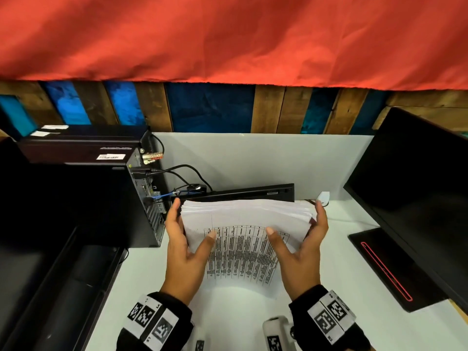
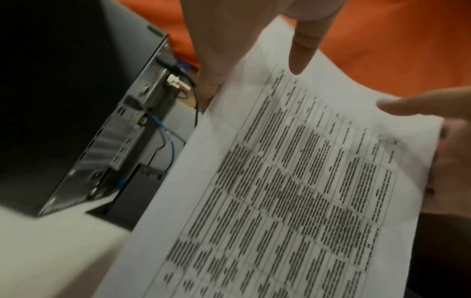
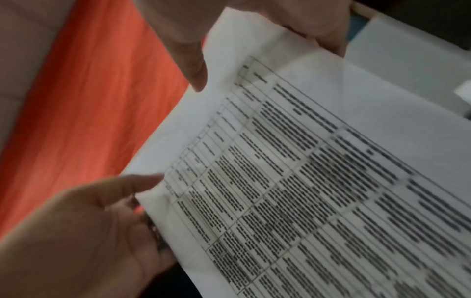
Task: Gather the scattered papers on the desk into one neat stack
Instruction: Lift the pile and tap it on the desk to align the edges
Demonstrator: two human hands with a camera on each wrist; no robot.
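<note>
The stack of papers [image 1: 243,239] is held upright over the middle of the desk [image 1: 342,282], between the left hand [image 1: 186,252] at its left edge and the right hand [image 1: 301,257] at its right edge. A computer tower [image 1: 101,198] is placed at the desk's left edge, left of the stack. A monitor [image 1: 417,198] is stationed at the right edge. A flat device [image 1: 240,193] is located directly behind the stack, before the partition [image 1: 253,158] at the rear edge.

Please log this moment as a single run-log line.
phase: squaring stack | left hand: holds papers' left edge | right hand: holds right edge | papers: gathered, lifted off desk
</note>
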